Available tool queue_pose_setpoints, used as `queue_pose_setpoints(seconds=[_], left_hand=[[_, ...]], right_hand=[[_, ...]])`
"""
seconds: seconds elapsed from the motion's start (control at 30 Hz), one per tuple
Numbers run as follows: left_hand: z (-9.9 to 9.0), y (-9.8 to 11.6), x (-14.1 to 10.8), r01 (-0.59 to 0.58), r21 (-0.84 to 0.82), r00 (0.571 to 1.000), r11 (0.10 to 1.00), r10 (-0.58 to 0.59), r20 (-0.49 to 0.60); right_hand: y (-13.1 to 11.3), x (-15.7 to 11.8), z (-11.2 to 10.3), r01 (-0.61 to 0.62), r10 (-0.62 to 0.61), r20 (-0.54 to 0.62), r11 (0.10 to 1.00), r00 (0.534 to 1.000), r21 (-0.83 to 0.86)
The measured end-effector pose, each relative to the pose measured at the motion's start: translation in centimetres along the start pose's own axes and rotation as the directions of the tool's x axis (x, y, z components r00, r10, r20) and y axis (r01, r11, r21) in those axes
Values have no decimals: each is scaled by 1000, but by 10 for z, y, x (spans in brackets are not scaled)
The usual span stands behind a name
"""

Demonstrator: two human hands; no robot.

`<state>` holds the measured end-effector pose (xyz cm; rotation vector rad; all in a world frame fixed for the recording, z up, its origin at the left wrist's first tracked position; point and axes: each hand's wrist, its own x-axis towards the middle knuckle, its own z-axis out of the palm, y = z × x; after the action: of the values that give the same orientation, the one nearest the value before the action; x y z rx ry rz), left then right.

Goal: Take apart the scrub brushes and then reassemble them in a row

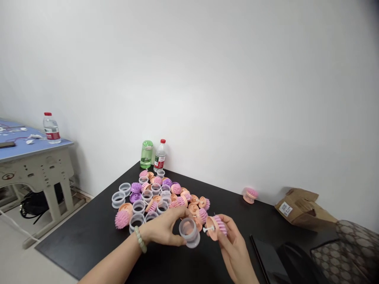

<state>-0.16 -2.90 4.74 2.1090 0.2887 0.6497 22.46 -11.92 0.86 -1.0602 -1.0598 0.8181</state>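
Left fingers (pixel 177 239) grip a clear ring, right fingers (pixel 227 245) a pink-bristled brush head (pixel 216 228) whose white stem (pixel 209 228) could bend if knocked against the ring (pixel 192 237).

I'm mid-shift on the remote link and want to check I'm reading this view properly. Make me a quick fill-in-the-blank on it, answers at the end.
1. The left hand holds a clear ring, and its wrist wears a beaded ____.
2. The right hand holds a brush with a ____ stem.
3. Beside the green bottle stands a water bottle with a ____ cap.
4. The table below both hands is ____.

Missing words: bracelet; white; red; black.
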Motion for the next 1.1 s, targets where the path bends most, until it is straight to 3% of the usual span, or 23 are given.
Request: queue_pose_setpoints(seconds=[0.1, 0.33, 0.47, 0.63, 0.77, 0.93, 1.1], left_hand=[[9, 3, 3, 26, -151, 999, 988, -30, -24], [27, -3, 11, 211, 25, 953, 977, -200, -229], [29, -3, 9, 161, 1, 956, 987, -156, -250], [34, -1, 6, 118, 148, 955, 982, -72, -287], [37, -3, 6, 157, 267, 951, 951, -73, -301], [33, -2, 6, 163, 219, 953, 962, -96, -288], [28, 3, 5, 123, 134, 957, 983, -82, -277]], right_hand=[[8, -8, 2, 68, -68, -30, 998, 997, -11], [21, -20, 3, 157, -167, -104, 983, 981, -96], [25, -25, 17, 156, -169, -123, 982, 978, -106], [25, -25, 22, 246, -255, -17, 948, 967, -202], [25, -22, 14, 409, -387, 138, 828, 912, -383], [25, -19, 6, 578, -506, 282, 668, 815, -469], [17, -19, 7, 615, -548, 297, 603, 782, -508]])
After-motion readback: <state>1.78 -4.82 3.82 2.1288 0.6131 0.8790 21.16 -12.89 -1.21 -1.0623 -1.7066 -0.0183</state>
